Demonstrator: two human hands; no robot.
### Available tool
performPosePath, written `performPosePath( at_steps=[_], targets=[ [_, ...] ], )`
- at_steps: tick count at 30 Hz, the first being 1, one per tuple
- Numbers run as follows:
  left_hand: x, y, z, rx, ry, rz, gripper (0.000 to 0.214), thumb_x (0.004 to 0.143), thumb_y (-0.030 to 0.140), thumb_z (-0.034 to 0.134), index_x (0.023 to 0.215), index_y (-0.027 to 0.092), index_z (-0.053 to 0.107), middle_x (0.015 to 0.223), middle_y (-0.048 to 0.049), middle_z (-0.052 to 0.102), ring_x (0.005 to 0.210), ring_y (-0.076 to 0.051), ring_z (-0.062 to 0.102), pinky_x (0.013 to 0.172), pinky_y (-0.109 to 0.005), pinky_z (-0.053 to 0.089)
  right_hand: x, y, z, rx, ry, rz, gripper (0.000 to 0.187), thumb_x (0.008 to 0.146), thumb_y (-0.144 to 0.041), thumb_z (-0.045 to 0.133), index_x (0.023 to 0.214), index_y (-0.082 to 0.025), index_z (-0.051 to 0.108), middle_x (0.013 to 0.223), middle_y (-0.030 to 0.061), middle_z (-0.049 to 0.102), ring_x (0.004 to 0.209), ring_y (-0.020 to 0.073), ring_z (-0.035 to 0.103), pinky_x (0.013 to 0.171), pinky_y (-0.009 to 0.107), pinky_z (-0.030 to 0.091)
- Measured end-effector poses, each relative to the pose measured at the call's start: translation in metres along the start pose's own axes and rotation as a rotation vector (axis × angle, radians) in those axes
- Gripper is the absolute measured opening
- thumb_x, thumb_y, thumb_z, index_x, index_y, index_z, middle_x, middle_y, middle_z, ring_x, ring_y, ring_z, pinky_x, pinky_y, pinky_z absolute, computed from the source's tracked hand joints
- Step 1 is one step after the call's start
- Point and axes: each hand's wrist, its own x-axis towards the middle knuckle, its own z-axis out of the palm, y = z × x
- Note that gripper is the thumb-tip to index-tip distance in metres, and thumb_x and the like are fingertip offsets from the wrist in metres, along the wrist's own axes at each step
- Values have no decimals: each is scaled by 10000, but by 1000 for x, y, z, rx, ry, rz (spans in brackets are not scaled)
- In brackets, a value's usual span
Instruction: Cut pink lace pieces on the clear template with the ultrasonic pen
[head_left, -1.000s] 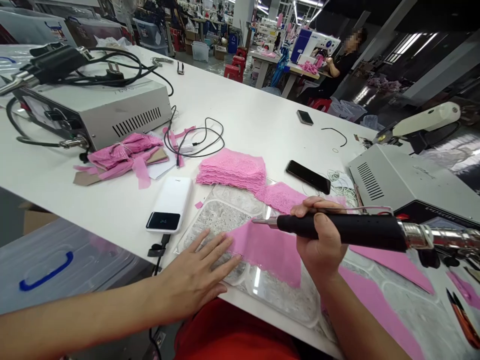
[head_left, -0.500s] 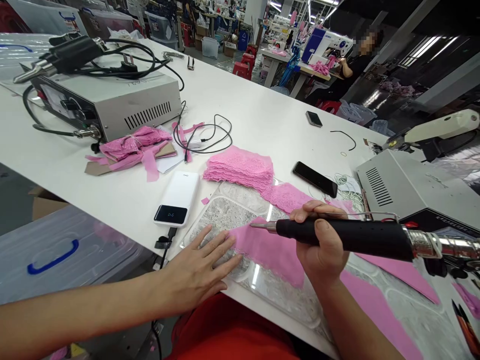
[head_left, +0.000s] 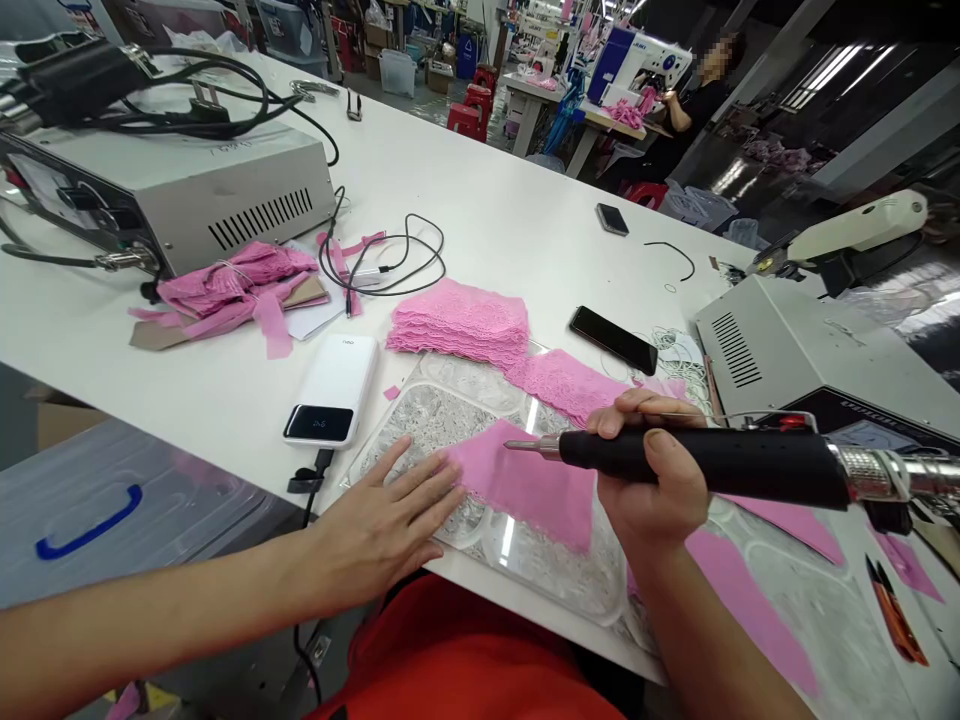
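My left hand lies flat with fingers spread on a clear patterned plate, its fingertips at the left end of a pink fabric piece. In my right hand is a black corded handpiece with a slim metal tip, my fingers wrapped round its grip. The tip points left over the upper part of the fabric; whether it touches cannot be told. Behind the plate sits a stack of pink lace pieces, and another lace piece lies beside it, partly behind my right hand.
A white power bank stands left of the plate. Grey control boxes flank the work area. Two phones, a black cable and orange-handled snips lie around. A person sits at a sewing machine beyond.
The view has shifted, so the table's things appear farther left. The handpiece's tip has moved slightly right over the fabric. My left hand stays flat at the fabric's left end.
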Motion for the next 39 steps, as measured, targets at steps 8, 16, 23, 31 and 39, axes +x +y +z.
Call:
performPosePath(
  at_steps=[8, 16, 23, 31, 39],
  targets=[
    [-3, -1, 0, -6, 9, -4, 417, 1024, 372, 436, 1390, 183, 501, 1432, -65, 535, 1367, -240, 456, 1227, -514, 135, 1, 1, 0, -6, -2, 1, 122, 714, -218, 580, 827, -213, 626, 835, 1, 606, 575, 107, 565, 581, 330, 499],
    [-7, -1, -3, -21, -40, -1, 413, 1017, 298, 449, 1416, 191, 468, 1434, -83, 531, 1372, -248, 451, 1216, -546, 158, 1, 2, 5, -27, 24, 23, 101, 731, -237, 599, 829, -219, 611, 844, -7, 586, 603, 105, 566, 628, 338, 510],
    [-9, 1, -2, -9, 23, -2, 401, 1025, 356, 437, 1378, 179, 505, 1411, -72, 557, 1344, -245, 485, 1226, -541, 99, 0, 6, 11, -24, 27, 34, 99, 744, -236, 623, 841, -216, 622, 862, -9, 588, 625, 102, 570, 659, 339, 526],
    [-12, 5, -3, -42, 39, 28, 391, 994, 329, 508, 1345, 159, 530, 1374, -124, 583, 1349, -240, 477, 1216, -545, 166, -6, 7, 14, -48, -1, 49, 121, 745, -261, 631, 857, -221, 610, 866, -3, 593, 633, 112, 574, 676, 354, 533],
    [-16, 10, -11, -35, 51, 24, 350, 998, 306, 497, 1295, 136, 564, 1352, -125, 600, 1334, -235, 492, 1209, -507, 229, -6, 1, 12, -46, 15, 63, 129, 704, -251, 648, 823, -215, 616, 842, -2, 592, 608, 114, 563, 639, 348, 529]
  ],
)
